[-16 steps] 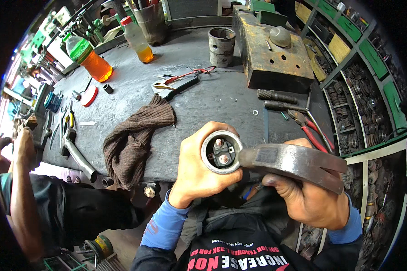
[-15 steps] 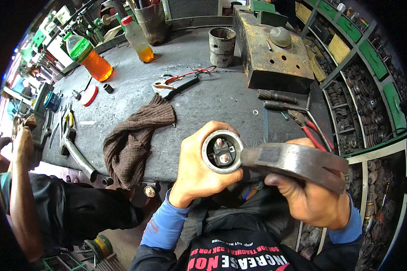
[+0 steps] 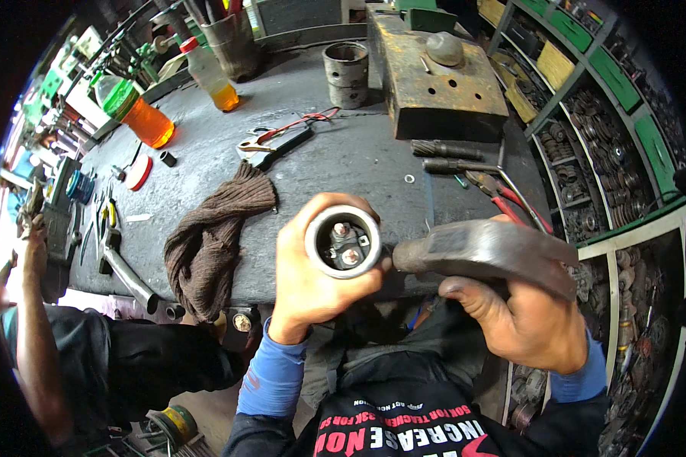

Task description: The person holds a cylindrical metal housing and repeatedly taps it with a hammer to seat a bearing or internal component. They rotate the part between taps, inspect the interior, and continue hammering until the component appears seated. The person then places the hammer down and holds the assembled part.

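Note:
My left hand (image 3: 305,266) is wrapped round a metal cylinder (image 3: 376,231), whose open end faces up. Two copper-coloured studs show on a dark insert inside it. My right hand (image 3: 530,324) grips a claw hammer (image 3: 480,251) close behind its head; the handle is mostly hidden beneath. The hammer's striking face points left, just beside the cylinder's right wall, and I cannot tell if they touch. Left of my left hand, a brown knitted cloth (image 3: 209,236) lies crumpled on the dark workbench (image 3: 305,167).
Pliers with red handles (image 3: 507,206) and splined shafts (image 3: 453,150) lie at the right, before a rusty metal block (image 3: 442,84). Bottles of orange liquid (image 3: 149,122) stand far left. Another person's arm (image 3: 34,305) is at the left edge. Shelves of parts (image 3: 602,152) line the right.
My left hand and the cylinder have shifted left and slightly up in view. The hammer has moved slightly left. The bench has also shifted left in view.

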A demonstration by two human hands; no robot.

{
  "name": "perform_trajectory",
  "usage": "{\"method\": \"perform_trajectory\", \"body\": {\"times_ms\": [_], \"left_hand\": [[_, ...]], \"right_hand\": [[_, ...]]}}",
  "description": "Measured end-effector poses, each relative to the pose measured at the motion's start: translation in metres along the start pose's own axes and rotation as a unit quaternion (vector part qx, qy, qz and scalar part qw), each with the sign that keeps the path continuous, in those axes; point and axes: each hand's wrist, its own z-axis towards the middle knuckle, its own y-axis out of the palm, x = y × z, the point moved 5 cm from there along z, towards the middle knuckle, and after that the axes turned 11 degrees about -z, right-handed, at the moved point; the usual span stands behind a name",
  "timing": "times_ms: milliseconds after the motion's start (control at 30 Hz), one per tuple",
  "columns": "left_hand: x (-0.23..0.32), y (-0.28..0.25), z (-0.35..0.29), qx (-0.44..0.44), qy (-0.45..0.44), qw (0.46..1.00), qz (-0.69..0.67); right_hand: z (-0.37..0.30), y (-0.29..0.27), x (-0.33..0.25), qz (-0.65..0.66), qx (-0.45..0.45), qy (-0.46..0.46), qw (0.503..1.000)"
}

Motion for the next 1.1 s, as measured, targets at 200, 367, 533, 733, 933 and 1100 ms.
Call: {"method": "perform_trajectory", "body": {"times_ms": [200,367,533,733,933,1100], "left_hand": [[0.042,-0.024,0.004,0.16,0.133,0.94,-0.269],[0.022,-0.03,-0.039,0.207,0.056,0.961,-0.173],[0.019,-0.02,-0.058,0.083,0.037,0.996,0.006],[0.017,0.003,-0.04,-0.013,0.022,1.0,0.014],[-0.009,-0.008,-0.036,-0.011,0.036,0.983,-0.182],[-0.019,-0.014,-0.014,-0.095,0.061,0.97,-0.217]], "right_hand": [[-0.049,0.006,0.022,0.119,0.018,0.145,0.982],[-0.08,0.021,0.038,0.15,0.044,0.239,0.958],[-0.091,0.029,0.045,0.181,0.045,0.26,0.947],[-0.09,0.037,0.047,0.178,-0.006,0.24,0.954],[-0.088,0.045,0.046,0.186,0.023,0.238,0.953],[-0.083,0.043,0.04,0.193,0.028,0.241,0.951]]}}
